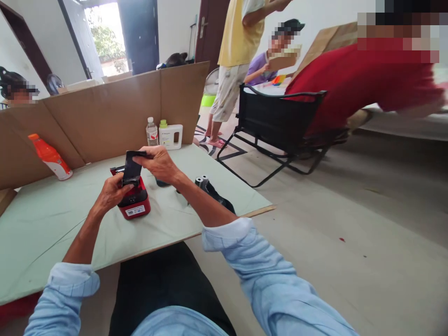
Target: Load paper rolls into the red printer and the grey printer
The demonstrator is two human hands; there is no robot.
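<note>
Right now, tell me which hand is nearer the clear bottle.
Right. The right hand is on the near side of the clear bottle, gripping the black piece near its top; the left hand is farther off, lower left, holding its bottom end.

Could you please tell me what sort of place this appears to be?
Probably a plain indoor room used as a makeshift workspace: a cardboard partition edges the cloth-covered table, a black folding chair stands nearby, and a doorway opens onto greenery.
</note>
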